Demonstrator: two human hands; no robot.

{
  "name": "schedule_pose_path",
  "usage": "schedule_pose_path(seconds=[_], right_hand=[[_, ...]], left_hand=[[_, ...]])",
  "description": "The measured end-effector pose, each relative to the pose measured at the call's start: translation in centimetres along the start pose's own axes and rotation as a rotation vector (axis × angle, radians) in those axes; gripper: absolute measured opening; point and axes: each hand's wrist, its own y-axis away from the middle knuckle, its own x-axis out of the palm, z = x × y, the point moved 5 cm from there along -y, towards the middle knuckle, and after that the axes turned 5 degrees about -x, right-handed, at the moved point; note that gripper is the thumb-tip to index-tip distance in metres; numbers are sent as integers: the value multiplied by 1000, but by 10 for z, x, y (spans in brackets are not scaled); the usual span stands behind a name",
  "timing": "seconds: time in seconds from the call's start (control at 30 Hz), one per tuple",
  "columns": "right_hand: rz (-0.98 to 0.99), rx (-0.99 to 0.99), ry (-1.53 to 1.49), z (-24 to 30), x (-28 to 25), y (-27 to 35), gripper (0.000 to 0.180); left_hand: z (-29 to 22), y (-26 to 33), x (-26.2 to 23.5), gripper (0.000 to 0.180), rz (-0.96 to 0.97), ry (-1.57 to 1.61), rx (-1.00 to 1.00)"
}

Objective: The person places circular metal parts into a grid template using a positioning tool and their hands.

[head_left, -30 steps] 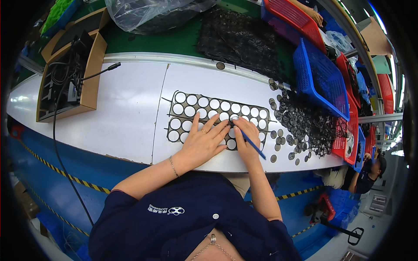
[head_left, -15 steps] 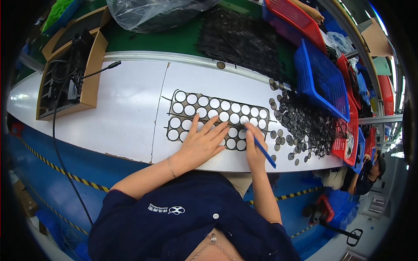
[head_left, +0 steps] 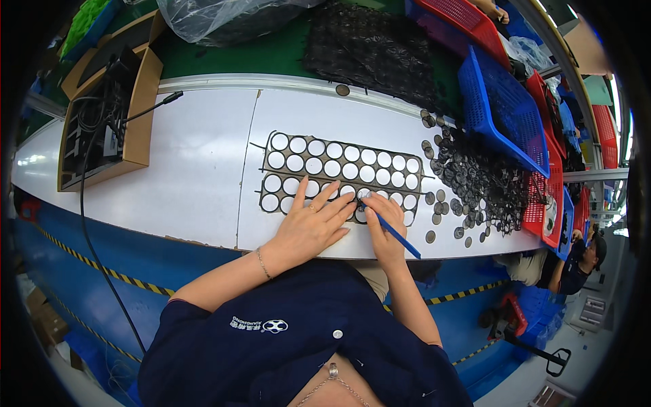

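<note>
The right hand's grip (head_left: 386,243) is closed around a slim blue tool (head_left: 407,246), whose upper end slants back toward the wearer; the working tip, at the fingertips, is too small to make out. The left hand (head_left: 304,225) grips nothing: it lies flat, fingers spread, over the near rows of a dark panel (head_left: 283,173) with round white openings. The panel lies flat on the white desk (head_left: 196,156), in front of the wearer. For good work at this point, I would advise firm, even pressure from the left palm—close to the tip but clear of its path—and light, short strokes kept inside one opening's edge. To the right, from where I stand, loose dark discs (head_left: 468,183) spread toward a blue basket (head_left: 478,112); well to the left stands a cardboard box (head_left: 140,119) of cables.
</note>
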Motion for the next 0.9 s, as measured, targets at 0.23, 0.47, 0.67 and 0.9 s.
schedule_pose_path(seconds=[0.23,0.47,0.67,0.9], right_hand=[[-81,-340,482,10,3,-10,31],[-278,52,36,-23,-37,-10,23],[-86,82,-96,10,-6,26,21],[-68,105,-89,13,-6,26,21]], left_hand=[[-1,1,-1,47,5,-14,-1],[0,4,-1,46,1,0,0],[-6,15,-6,43,31,27,53],[-6,15,-5,39,20,45,47]])
